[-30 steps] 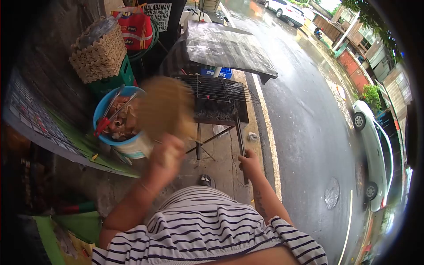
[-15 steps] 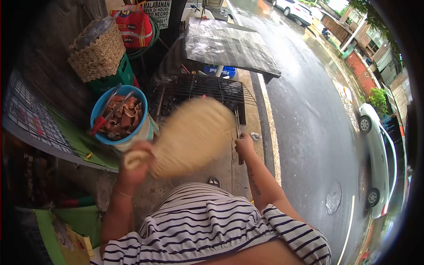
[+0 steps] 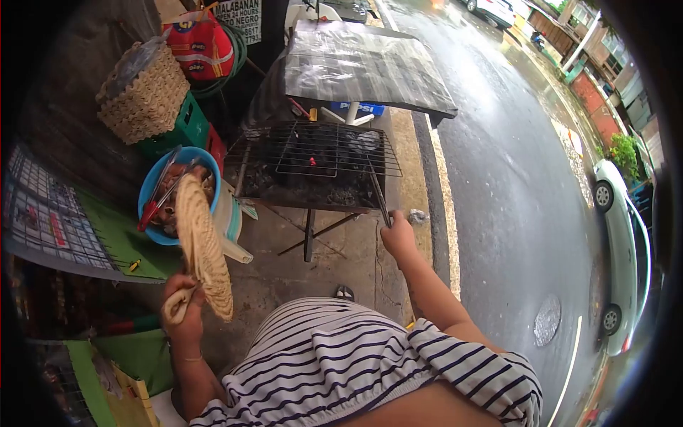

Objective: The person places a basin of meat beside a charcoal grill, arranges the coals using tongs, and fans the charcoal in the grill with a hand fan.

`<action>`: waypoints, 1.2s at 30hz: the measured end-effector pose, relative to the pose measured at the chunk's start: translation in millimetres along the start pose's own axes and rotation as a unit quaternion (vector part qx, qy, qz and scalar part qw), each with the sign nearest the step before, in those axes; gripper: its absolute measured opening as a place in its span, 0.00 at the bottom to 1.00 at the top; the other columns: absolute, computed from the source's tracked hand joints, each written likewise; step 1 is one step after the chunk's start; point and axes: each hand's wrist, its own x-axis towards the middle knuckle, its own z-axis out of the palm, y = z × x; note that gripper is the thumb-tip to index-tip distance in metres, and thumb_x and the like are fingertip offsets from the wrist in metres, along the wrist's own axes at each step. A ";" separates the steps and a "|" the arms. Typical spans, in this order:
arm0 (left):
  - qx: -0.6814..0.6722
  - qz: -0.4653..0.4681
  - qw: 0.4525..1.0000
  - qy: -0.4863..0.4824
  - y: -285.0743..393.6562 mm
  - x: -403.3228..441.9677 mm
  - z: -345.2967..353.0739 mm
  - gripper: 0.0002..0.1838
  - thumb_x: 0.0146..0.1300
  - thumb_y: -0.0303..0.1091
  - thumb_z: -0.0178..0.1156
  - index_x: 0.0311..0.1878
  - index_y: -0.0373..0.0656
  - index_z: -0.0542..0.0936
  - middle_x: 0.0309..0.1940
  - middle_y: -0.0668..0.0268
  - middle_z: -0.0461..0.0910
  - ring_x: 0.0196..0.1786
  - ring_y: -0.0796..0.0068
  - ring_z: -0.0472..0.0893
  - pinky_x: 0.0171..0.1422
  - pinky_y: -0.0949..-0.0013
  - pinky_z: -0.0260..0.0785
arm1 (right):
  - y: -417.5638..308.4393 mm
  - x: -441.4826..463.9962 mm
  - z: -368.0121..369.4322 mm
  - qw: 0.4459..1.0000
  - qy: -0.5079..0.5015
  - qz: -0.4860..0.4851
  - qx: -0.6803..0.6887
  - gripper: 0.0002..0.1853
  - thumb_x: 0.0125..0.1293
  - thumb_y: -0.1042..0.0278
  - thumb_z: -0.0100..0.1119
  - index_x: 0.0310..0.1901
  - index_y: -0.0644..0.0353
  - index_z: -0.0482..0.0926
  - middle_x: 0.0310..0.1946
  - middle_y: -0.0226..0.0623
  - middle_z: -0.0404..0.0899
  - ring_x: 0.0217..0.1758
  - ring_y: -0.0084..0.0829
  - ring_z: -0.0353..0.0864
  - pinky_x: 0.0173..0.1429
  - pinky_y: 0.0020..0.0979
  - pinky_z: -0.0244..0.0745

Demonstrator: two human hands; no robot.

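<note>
My left hand (image 3: 186, 311) is closed round the rolled handle of a woven straw fan (image 3: 201, 249), which stands nearly edge-on in front of a blue basin (image 3: 151, 186). Pieces of raw meat lie in the basin, along with red-handled tongs (image 3: 158, 205). On the other side, my right hand (image 3: 400, 235) grips a long thin metal tool (image 3: 378, 191); whether it is a pair of tongs I cannot tell. The tool's far end reaches the wire grate (image 3: 299, 153) over a charcoal grill (image 3: 284, 188). One coal (image 3: 312, 161) glows red under the grate.
A metal sheet (image 3: 363, 64) covers the space behind the grill, above a blue Pepsi crate (image 3: 366, 109). At left, a woven basket (image 3: 142, 96) sits on a green crate (image 3: 178, 128). A wet road (image 3: 498, 178) with a parked white car (image 3: 626, 249) runs along the right.
The fan has swung left, away from the grill front, and turned from broadside to edge-on, uncovering the grill. My right hand stays at the grill's right side; the tool now angles more to the left.
</note>
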 end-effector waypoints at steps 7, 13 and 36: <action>-0.211 -0.044 0.972 -0.094 11.4 -1.7 -1.7 0.11 0.52 0.20 0.65 0.37 0.41 0.74 0.36 0.69 0.75 0.39 0.77 0.75 0.44 0.74 0.69 | 4.6 -14.7 -17.4 0.954 -0.062 0.171 0.238 0.17 0.60 0.65 0.62 0.47 0.64 0.74 0.22 0.32 0.73 0.19 0.26 0.75 0.21 0.29 0.69; 0.076 0.060 0.995 0.023 -3.8 43.7 16.3 0.10 0.49 0.17 0.63 0.34 0.39 0.75 0.35 0.64 0.78 0.41 0.69 0.78 0.46 0.66 0.72 | -0.1 -10.8 -3.3 0.971 -0.039 0.135 0.191 0.14 0.61 0.64 0.62 0.40 0.67 0.77 0.25 0.36 0.77 0.19 0.30 0.80 0.21 0.28 0.71; -0.035 -0.001 0.996 -0.085 -36.8 15.7 -17.2 0.12 0.52 0.18 0.64 0.38 0.40 0.73 0.33 0.69 0.74 0.37 0.80 0.72 0.45 0.75 0.67 | -75.1 -2.3 -4.2 0.958 0.107 0.011 -0.266 0.11 0.61 0.70 0.51 0.45 0.55 0.75 0.46 0.48 0.75 0.53 0.51 0.75 0.52 0.49 0.71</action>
